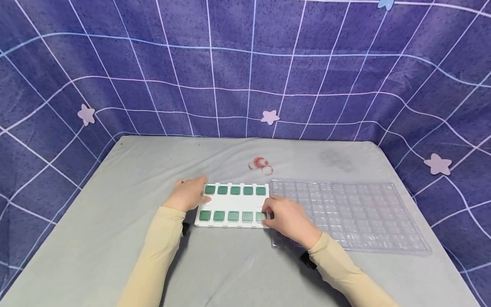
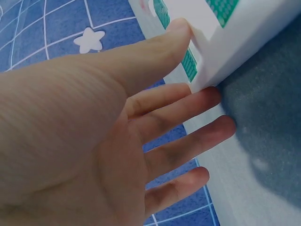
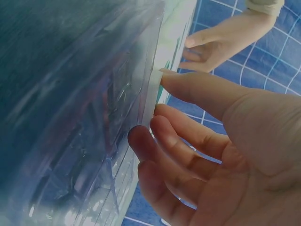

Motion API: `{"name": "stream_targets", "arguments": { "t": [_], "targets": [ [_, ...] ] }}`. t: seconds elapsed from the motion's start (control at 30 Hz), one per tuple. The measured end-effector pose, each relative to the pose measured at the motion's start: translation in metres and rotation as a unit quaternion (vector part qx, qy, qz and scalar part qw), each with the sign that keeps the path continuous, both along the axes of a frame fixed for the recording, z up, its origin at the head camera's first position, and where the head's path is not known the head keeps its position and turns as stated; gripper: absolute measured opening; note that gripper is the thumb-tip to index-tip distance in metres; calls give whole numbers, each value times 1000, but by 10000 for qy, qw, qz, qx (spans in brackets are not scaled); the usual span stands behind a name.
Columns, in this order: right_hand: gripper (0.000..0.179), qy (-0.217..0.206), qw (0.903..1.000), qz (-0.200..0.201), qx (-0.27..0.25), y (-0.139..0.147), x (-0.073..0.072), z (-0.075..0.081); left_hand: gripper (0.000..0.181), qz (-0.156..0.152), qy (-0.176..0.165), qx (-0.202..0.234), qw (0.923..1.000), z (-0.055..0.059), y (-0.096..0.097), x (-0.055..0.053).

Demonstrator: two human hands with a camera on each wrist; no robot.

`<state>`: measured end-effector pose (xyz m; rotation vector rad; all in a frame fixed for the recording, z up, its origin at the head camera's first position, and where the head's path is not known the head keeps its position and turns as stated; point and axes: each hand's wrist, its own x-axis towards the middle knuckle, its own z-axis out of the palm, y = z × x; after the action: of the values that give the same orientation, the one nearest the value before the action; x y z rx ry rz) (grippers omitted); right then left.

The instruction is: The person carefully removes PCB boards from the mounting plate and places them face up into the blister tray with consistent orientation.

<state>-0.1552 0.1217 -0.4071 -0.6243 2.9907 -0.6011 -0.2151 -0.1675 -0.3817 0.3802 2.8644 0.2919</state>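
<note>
A white tray (image 1: pixel 232 204) with two rows of green square chips (image 1: pixel 235 190) lies on the grey table (image 1: pixel 115 204). My left hand (image 1: pixel 203 197) holds its left end, thumb on the top face (image 2: pixel 235 42) and fingers (image 2: pixel 207 96) at the lower edge. At the right end my right hand (image 1: pixel 267 215) pinches the near corner. Its thumb (image 3: pixel 183 84) lies against the edge where the white tray meets a clear plastic blister tray (image 3: pixel 84 117), and the fingers curl underneath. Both sleeves are beige.
The clear blister tray (image 1: pixel 353 213), with many small pockets, lies flat to the right and touches the white tray. A few red rings (image 1: pixel 261 165) lie behind the trays. A purple checked cloth (image 1: pixel 245 64) walls in the table on three sides.
</note>
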Motion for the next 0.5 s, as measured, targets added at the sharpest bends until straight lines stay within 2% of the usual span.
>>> {"name": "stream_targets", "arguments": {
  "t": [0.17,0.5],
  "targets": [
    [24,21,10000,-51,4,0,-1,-1,56,5,153,-69,9999,-2,1,3],
    [24,-5,10000,-95,-6,-1,-4,-1,55,-34,150,-38,9999,-1,-1,1]
  ]
}}
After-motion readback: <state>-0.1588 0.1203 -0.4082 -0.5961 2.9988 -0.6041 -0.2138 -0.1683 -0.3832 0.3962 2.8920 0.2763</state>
